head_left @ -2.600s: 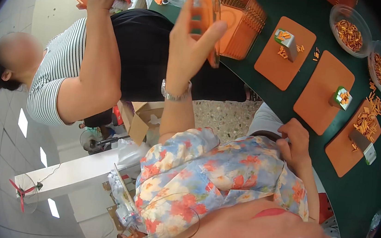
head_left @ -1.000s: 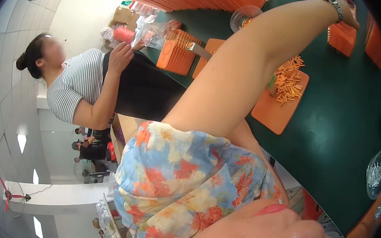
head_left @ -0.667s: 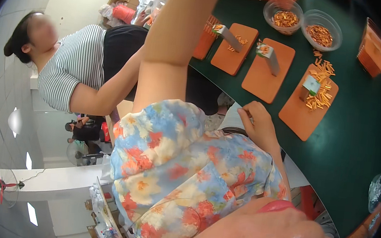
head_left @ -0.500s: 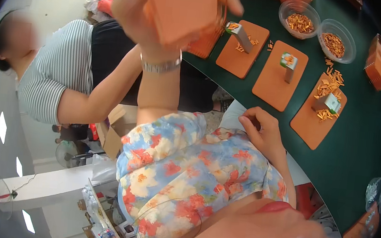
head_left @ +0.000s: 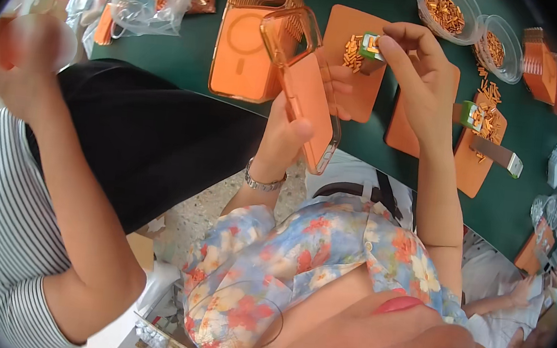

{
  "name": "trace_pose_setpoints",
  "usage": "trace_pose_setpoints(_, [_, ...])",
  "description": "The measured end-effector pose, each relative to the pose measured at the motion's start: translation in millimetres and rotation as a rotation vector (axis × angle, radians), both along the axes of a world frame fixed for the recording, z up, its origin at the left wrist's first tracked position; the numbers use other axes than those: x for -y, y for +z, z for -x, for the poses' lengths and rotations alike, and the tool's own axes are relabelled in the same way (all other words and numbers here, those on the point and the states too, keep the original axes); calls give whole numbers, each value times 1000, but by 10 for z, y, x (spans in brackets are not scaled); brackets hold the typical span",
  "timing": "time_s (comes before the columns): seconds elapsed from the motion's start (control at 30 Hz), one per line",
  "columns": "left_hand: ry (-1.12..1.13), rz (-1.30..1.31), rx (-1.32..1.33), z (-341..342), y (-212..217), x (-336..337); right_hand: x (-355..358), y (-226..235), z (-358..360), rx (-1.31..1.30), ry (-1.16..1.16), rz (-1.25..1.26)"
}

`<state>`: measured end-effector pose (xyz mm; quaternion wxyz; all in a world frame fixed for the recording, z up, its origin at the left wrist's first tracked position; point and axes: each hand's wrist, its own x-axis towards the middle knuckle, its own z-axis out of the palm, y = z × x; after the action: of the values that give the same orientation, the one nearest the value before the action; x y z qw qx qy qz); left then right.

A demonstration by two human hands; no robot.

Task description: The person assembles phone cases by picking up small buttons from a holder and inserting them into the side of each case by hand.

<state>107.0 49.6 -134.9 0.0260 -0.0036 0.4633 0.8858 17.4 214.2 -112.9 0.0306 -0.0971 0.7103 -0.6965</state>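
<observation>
My left hand (head_left: 282, 137) is closed around a translucent orange phone case (head_left: 309, 106), held tilted above the table edge. Its raised rim shows at the upper end, and the fingers come round behind it. My right hand (head_left: 424, 80) reaches over an orange board (head_left: 338, 27), thumb and forefinger drawn together beside a small green-topped block (head_left: 370, 46) with tiny orange pieces on it. Whatever is between those fingertips is too small to make out. Loose orange pieces (head_left: 353, 54) lie beside the block. Left of the held case stands a stack of orange phone cases (head_left: 245, 72).
Two clear tubs, a left tub (head_left: 466, 34) and a right tub (head_left: 514, 73), hold orange pieces. Metal blocks and loose pieces sit on another board (head_left: 467, 170). Plastic bags (head_left: 144, 0) lie at the far left. A person in stripes (head_left: 9, 214) sits at my left.
My view has swung toward the table's left. The left hand and case have come down from close to the camera. My right hand has risen from the table edge to the green-topped block.
</observation>
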Motion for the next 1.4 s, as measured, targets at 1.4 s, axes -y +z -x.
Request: trace_pose_setpoints(1.4, [-193,269,24,126,-148,-339,-189,236,12,-237,78,-185])
